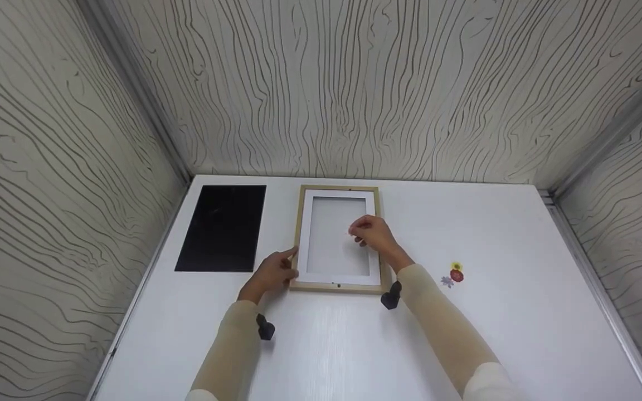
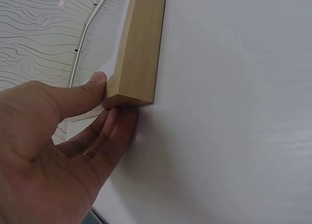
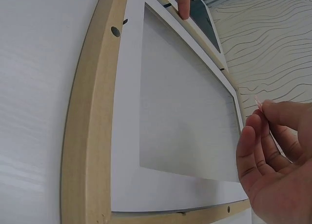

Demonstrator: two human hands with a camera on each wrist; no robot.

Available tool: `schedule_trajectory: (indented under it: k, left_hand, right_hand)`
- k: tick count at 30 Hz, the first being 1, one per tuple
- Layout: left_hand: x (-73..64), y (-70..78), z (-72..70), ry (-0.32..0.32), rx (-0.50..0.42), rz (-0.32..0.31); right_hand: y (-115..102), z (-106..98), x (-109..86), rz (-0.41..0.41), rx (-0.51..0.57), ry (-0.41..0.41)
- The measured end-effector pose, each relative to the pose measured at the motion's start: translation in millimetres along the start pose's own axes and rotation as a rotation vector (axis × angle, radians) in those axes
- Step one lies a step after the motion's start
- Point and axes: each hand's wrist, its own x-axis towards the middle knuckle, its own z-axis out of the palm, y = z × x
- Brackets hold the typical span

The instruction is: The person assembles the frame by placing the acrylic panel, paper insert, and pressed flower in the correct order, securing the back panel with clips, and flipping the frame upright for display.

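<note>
Wooden picture frame (image 1: pixel 321 287) flat on the white desk (image 1: pixel 499 234), towards the middle of the far edge, long sides running away from the person. Inside it, a white paper border (image 1: pixel 306 234) round a pale, smooth panel (image 1: pixel 332 234). Small holes (image 3: pixel 115 31) and dark tabs in the wood, seen best from the right wrist.

Left hand (image 1: pixel 272 271) at the frame's near left corner, clamped on the wood between thumb and fingers. Right hand (image 1: pixel 375 233) above the panel's right half, thumb and fingertips together on a tiny pale pink piece (image 3: pixel 259 105); what it is, too small to tell. Hands well apart, the panel between them.

Black sheet (image 1: pixel 223 228) at the desk's far left corner, flat, a strip of white desk between it and the frame. Right of the frame, well apart from it, three small flowers in a cluster: yellow (image 1: pixel 456 266) farthest, red (image 1: pixel 456 275) next, pale lilac (image 1: pixel 447 282) nearest and a little left. Right forearm comes in between frame and flowers. A black wrist camera (image 1: pixel 391 296) under it, just beside the frame's near right corner; another on the left wrist.

Patterned wall (image 1: pixel 321 89) stands close along the far edge. Open desk from the flowers to the right edge, and between the forearms towards the near side.
</note>
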Motion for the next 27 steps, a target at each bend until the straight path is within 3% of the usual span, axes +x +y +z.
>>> schedule_trajectory:
  k: [27]
  left_hand:
    - [-1.1,3.6,2.4,0.035,0.002,-0.028]
  right_hand:
    - [3.8,27.5,8.2,0.048,0.007,0.025]
